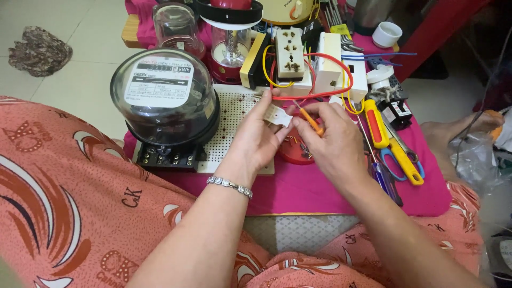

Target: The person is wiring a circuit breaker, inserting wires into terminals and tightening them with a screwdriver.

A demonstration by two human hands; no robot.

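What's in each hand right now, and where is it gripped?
Left hand pinches a small white part by its edge; right hand holds an orange screwdriver by its handle.

Glossy glass meter dome [164, 90], matt magenta cloth [320, 189], shiny metal bracelet [230, 186], smooth plastic socket [289, 53]

Soft, even daylight fills the head view, brightest on the pale floor tiles [80, 80] at upper left and falling off into deep shadow at the upper right corner. Glare streaks the clear dome of the electricity meter [162, 96] and the glass jar [176, 24] behind it, while shadows under the left hand [256, 138] and right hand [333, 141] stay faint and short on the pink cloth [320, 192]. The centre is sharp; the patterned fabric [69, 213] in the near foreground softens, and the wide lens bends lines toward the frame edges.
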